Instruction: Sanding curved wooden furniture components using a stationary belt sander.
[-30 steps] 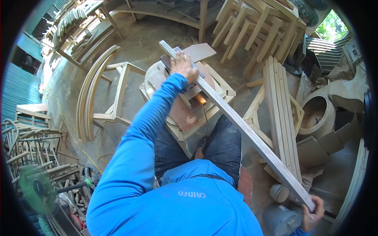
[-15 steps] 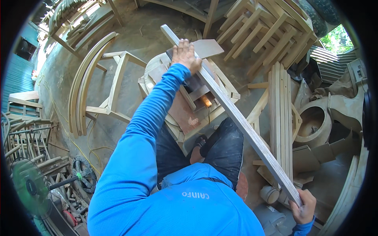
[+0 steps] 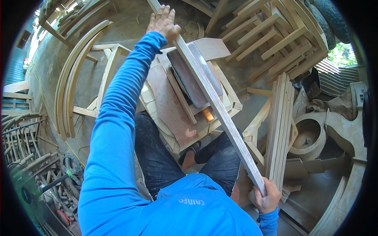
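Observation:
A long, straight wooden strip (image 3: 225, 117) runs slantwise before me, from the top edge down to the lower right. My left hand (image 3: 163, 24) lies over its far part, fingers bent across the wood. Around the near end my right hand (image 3: 268, 196) is closed. Between the hands, the strip crosses a flat-topped tool (image 3: 189, 80) with a brownish, rounded-corner surface, perhaps an upturned belt sander; its exact kind I cannot tell. An orange part (image 3: 208, 115) shows at the tool's near end. Beneath is a reddish-brown board (image 3: 167, 104) on a wooden frame (image 3: 232, 105).
Curved wooden pieces (image 3: 65, 78) lean on a frame at left. Stacked wooden frames (image 3: 271, 39) stand at the far right. Several long slats (image 3: 278, 126) rest on a stand at right, beside a round-mouthed housing (image 3: 307, 135). A green fan (image 3: 25, 192) is at lower left.
The strip has slid away across the tool, its near end now closer to my body. My left hand has gone farther out and left, my right hand inward. More of the tool's top shows.

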`<state>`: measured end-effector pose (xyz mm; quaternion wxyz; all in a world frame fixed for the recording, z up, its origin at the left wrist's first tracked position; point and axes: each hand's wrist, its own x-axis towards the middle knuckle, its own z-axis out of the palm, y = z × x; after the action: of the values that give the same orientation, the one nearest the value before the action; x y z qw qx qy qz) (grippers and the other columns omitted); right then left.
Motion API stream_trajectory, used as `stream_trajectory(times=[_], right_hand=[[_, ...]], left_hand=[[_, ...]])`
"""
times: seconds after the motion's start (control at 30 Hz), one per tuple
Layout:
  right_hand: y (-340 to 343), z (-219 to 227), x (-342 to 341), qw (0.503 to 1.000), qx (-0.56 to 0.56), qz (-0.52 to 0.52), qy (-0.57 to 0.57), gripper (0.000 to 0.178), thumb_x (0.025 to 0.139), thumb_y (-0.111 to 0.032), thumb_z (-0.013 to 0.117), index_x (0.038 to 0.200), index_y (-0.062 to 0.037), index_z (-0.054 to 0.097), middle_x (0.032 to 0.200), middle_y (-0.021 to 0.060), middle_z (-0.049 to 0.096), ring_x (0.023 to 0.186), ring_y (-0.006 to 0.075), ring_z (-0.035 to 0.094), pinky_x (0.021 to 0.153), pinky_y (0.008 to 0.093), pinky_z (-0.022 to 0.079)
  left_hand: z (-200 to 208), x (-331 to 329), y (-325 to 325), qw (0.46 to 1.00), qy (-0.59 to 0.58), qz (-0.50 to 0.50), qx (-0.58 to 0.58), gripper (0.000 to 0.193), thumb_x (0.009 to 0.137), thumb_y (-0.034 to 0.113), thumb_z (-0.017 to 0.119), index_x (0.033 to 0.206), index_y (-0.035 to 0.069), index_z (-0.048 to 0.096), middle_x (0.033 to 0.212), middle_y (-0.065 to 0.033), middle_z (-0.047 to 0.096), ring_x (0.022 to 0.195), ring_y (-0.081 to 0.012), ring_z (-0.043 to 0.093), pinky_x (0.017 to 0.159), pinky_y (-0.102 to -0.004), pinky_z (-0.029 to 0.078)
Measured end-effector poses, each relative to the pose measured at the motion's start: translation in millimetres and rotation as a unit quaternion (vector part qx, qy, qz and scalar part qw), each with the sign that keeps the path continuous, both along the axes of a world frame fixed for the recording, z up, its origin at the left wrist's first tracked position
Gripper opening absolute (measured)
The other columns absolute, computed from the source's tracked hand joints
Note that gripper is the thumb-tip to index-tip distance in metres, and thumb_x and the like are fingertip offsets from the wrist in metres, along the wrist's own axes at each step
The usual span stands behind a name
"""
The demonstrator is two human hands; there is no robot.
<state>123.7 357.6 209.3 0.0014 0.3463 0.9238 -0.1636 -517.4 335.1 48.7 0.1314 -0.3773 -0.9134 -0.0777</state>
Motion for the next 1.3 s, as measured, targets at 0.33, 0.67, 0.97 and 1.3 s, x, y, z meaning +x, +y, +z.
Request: stream_trajectory(times=[0.33,0.67,0.97,1.3], right_hand=[[15.4,-61.8,-107.8,0.994,0.055,0.063,0.071,0.034,0.076,-0.008,0.081,0.108,-0.0051,0.072,0.092,0.0137,0.064,0.087,0.0345,0.062,0.076,0.0430,0.051],[22.4,-117.4,-231.9,0.979,0.097,0.123,0.127,0.036,0.080,-0.020,0.079,0.112,-0.0072,0.069,0.093,0.0112,0.060,0.086,0.0322,0.059,0.076,0.0427,0.044],[31.1,-161.9,-351.8,0.954,0.171,0.123,0.212,0.040,0.084,-0.030,0.077,0.116,-0.0080,0.067,0.098,0.0110,0.060,0.091,0.0313,0.058,0.080,0.0438,0.041],[32.8,-149.7,-248.8,0.968,0.167,0.114,0.146,0.041,0.085,-0.034,0.076,0.117,-0.0107,0.066,0.096,0.0108,0.058,0.093,0.0313,0.057,0.078,0.0449,0.041]], left_hand=[[46.1,-98.0,-4.6,0.991,-0.095,0.090,0.025,0.095,0.086,0.041,0.054,0.164,0.002,0.016,0.172,-0.0187,0.004,0.160,-0.0331,0.000,0.129,-0.0476,0.006],[57.8,-126.9,-8.3,0.974,-0.149,-0.012,0.173,0.101,0.085,0.041,0.060,0.164,0.001,0.010,0.172,-0.0206,0.001,0.160,-0.0337,-0.003,0.129,-0.0454,0.007],[64.3,-125.7,13.3,0.982,-0.081,0.127,0.115,0.103,0.085,0.040,0.061,0.163,0.000,0.009,0.172,-0.0211,0.004,0.160,-0.0328,0.000,0.129,-0.0430,0.009],[37.8,-88.7,29.8,0.992,0.047,0.112,0.045,0.088,0.092,0.045,0.052,0.164,0.006,0.020,0.173,-0.0132,0.012,0.160,-0.0295,0.006,0.128,-0.0514,0.011]])
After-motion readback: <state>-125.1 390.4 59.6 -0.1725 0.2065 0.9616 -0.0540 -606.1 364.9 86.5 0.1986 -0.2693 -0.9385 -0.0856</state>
